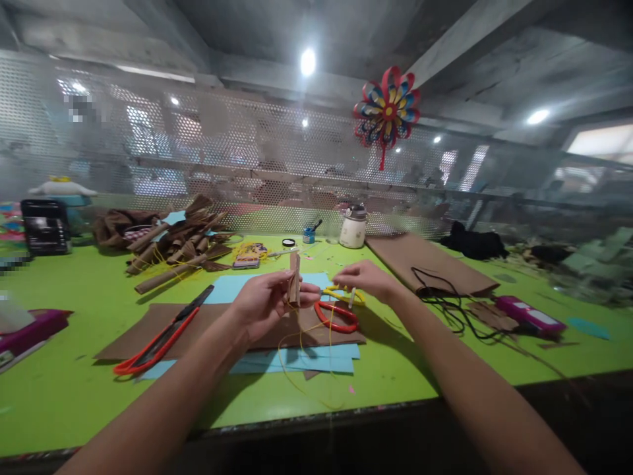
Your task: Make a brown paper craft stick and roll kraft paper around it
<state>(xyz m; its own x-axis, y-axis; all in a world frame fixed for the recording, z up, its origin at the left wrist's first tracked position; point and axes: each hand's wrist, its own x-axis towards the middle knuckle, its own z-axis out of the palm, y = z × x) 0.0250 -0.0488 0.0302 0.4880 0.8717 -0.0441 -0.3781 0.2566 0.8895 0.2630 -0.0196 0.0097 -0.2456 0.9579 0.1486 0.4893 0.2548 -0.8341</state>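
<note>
My left hand [264, 300] is closed around a narrow upright strip of folded brown paper [294, 280]. Thin yellow thread [280, 353] trails in loops below it onto the table. Just right of the strip, my right hand [368, 280] hovers with bent fingers drawn together; what they pinch, if anything, is too small to make out. Under those fingers lie scissors with yellow handles [359, 298] and a red looped handle [337, 328]. A small white piece [352, 298] shows there too. Beneath both hands, a brown paper sheet [212, 336] rests over light blue sheets [316, 359].
Large red-handled scissors [163, 336] lie left of my left hand. Rolled brown paper pieces [180, 247] are heaped behind. A white jar [353, 227] and blue bottle [309, 235] stand at the back. Folded brown paper [430, 264], black cord [445, 307] and a purple box [529, 315] lie right.
</note>
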